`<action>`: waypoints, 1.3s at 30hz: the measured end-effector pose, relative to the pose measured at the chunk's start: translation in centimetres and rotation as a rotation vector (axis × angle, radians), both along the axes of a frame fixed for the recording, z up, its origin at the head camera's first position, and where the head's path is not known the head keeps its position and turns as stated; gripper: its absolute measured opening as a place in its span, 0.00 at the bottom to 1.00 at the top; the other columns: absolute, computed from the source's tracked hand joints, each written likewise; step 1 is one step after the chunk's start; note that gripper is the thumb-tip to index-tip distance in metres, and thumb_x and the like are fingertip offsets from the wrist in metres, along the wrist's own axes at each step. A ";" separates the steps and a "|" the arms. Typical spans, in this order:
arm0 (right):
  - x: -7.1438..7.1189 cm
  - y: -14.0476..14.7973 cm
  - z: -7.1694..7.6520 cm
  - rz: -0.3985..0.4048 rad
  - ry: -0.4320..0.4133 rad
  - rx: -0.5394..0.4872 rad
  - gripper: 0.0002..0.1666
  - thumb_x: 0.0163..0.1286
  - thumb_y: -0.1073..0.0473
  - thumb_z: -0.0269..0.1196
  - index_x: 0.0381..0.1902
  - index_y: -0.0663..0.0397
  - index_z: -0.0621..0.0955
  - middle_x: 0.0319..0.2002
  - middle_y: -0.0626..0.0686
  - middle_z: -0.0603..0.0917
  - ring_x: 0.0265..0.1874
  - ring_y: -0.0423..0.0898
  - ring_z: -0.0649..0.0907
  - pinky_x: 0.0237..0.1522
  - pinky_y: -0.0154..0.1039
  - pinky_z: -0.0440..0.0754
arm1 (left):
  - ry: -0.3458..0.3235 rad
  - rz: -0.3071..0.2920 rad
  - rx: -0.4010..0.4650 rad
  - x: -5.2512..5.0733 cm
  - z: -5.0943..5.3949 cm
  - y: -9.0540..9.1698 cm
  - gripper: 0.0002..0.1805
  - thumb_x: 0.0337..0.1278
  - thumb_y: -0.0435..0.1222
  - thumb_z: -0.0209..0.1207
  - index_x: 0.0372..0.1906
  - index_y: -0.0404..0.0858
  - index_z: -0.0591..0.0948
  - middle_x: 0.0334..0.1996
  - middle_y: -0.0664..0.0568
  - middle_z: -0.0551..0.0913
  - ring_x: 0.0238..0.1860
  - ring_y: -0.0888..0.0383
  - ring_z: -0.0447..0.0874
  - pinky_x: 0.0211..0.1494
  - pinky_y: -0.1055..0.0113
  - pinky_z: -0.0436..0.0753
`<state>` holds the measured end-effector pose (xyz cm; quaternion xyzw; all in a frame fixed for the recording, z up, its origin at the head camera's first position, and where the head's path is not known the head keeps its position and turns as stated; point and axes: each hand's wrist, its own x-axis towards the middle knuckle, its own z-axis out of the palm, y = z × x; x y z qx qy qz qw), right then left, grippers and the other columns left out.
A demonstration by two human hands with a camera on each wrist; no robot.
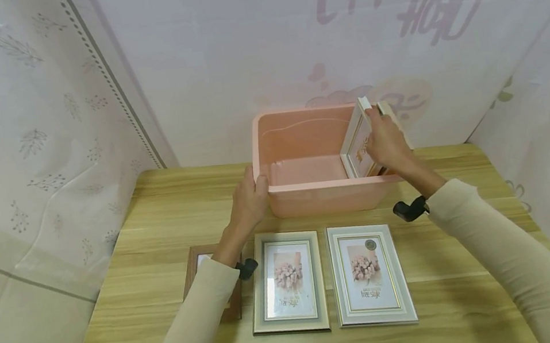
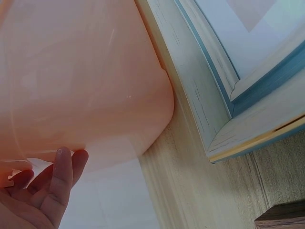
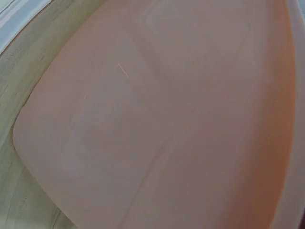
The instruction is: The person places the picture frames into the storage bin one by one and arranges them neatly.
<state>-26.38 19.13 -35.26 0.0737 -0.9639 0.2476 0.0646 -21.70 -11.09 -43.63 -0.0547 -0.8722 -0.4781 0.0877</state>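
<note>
A pink plastic storage bin [image 1: 322,197] stands at the back of the table. My left hand [image 1: 247,201] grips its left rim, thumb on the near side; in the left wrist view the fingers [image 2: 62,176] curl at the bin's edge. At the bin's right end, my right hand [image 1: 387,142] holds a picture frame, with its fingers by the top edges of two upright frames. The white-edged frame [image 1: 350,141] leans on the left of that hand; the other frame [image 1: 393,118] is mostly hidden behind it. In the right wrist view only the bin's wall [image 3: 157,119] shows, not the hand.
In front of the bin lie a gold-edged picture frame [image 1: 317,282] and a silver-white one [image 1: 406,299], both with flower prints. A brown wooden frame [image 1: 235,301] lies partly under the left forearm. A patterned curtain [image 1: 200,77] hangs behind the wooden table [image 1: 460,309].
</note>
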 end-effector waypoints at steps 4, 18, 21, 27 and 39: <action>0.0 -0.1 -0.3 0.006 -0.005 0.004 0.40 0.59 0.77 0.46 0.73 0.70 0.57 0.48 0.79 0.73 0.30 0.61 0.73 0.25 0.49 0.71 | -0.002 -0.007 0.007 0.0 0.0 0.0 0.16 0.70 0.42 0.39 0.47 0.35 0.72 0.23 0.48 0.71 0.22 0.52 0.68 0.20 0.61 0.68; 0.0 -1.1 -0.6 0.031 -0.055 0.233 0.46 0.64 0.70 0.57 0.76 0.69 0.49 0.74 0.75 0.47 0.65 0.72 0.66 0.44 0.65 0.78 | 0.013 0.002 0.008 0.1 0.0 0.0 0.16 0.69 0.41 0.39 0.47 0.34 0.71 0.23 0.47 0.71 0.21 0.52 0.68 0.19 0.62 0.67; 0.2 -1.1 -0.6 0.064 -0.053 0.390 0.53 0.65 0.63 0.63 0.75 0.73 0.44 0.74 0.76 0.43 0.74 0.72 0.47 0.62 0.69 0.66 | 0.012 -0.006 0.008 0.1 0.0 0.0 0.17 0.68 0.42 0.38 0.46 0.35 0.71 0.23 0.47 0.71 0.20 0.53 0.67 0.18 0.63 0.66; 0.5 -1.1 -0.5 0.116 -0.008 0.519 0.55 0.65 0.58 0.65 0.73 0.79 0.45 0.73 0.80 0.43 0.74 0.74 0.42 0.71 0.66 0.49 | 0.005 -0.006 0.002 0.1 0.0 0.0 0.20 0.67 0.45 0.36 0.46 0.34 0.71 0.23 0.47 0.72 0.20 0.53 0.67 0.18 0.63 0.66; 0.5 -0.4 -0.4 0.080 0.012 0.523 0.44 0.68 0.66 0.55 0.70 0.84 0.46 0.69 0.85 0.47 0.70 0.80 0.49 0.69 0.69 0.52 | 0.004 -0.004 0.007 0.1 0.1 0.0 0.19 0.67 0.44 0.37 0.47 0.34 0.71 0.24 0.47 0.73 0.20 0.53 0.68 0.18 0.63 0.67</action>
